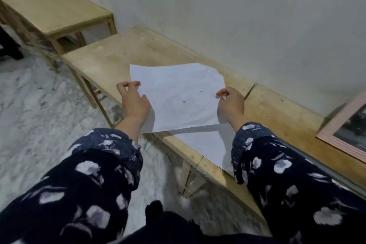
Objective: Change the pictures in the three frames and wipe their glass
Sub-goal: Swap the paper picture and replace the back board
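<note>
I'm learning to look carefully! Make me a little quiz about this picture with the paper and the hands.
1. True or false: both hands hold the lifted sheet of paper.
2. Which colour is the picture frame at the right? A green, B pink, C black.
3. What lies flat on the wooden table, below the lifted sheet?

Key:
1. True: left hand and right hand pinch its sides.
2. B.
3. Another white sheet.

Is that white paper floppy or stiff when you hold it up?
Probably floppy: the paper is held by the left hand and the right hand at opposite edges, yet its far edge still curls and waves. It looks thin and light, since fingertips alone carry it. It would likely crease or tear easily.
</note>
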A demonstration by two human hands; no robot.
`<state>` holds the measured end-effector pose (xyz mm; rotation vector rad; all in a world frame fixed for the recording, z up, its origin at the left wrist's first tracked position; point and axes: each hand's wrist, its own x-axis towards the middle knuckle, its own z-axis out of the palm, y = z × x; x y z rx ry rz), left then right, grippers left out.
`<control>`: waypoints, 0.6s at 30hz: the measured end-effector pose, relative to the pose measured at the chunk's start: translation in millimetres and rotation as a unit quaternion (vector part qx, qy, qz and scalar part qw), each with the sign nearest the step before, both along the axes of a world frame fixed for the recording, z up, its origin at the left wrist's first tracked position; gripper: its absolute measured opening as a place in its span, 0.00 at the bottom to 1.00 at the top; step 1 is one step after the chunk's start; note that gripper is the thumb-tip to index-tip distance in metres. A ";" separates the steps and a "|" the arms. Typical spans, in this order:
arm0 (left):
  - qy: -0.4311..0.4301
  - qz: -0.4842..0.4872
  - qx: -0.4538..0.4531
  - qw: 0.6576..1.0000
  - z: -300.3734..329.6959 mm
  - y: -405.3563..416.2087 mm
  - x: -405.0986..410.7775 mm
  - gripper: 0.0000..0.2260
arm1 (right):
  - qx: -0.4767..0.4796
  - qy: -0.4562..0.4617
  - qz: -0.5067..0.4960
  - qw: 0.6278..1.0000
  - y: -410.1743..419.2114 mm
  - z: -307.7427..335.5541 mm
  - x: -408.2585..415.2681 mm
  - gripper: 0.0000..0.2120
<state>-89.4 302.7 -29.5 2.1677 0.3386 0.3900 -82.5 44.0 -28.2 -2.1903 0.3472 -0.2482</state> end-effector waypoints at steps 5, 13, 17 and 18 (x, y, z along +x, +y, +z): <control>0.040 -0.026 0.058 0.997 -29.7 54.7 46.3 0.20 | -0.026 0.055 0.029 0.998 57.1 -32.6 59.6 0.17; 0.086 -0.071 0.137 0.984 -63.8 102.6 120.0 0.26 | -0.239 0.172 0.100 0.950 108.4 -70.0 131.1 0.30; 0.160 -0.068 0.209 0.962 -77.2 104.7 137.6 0.30 | -0.270 0.215 0.119 0.931 113.7 -79.8 154.0 0.35; 0.173 -0.067 0.218 0.958 -80.9 104.6 140.2 0.31 | -0.269 0.223 0.118 0.930 113.7 -83.9 158.6 0.32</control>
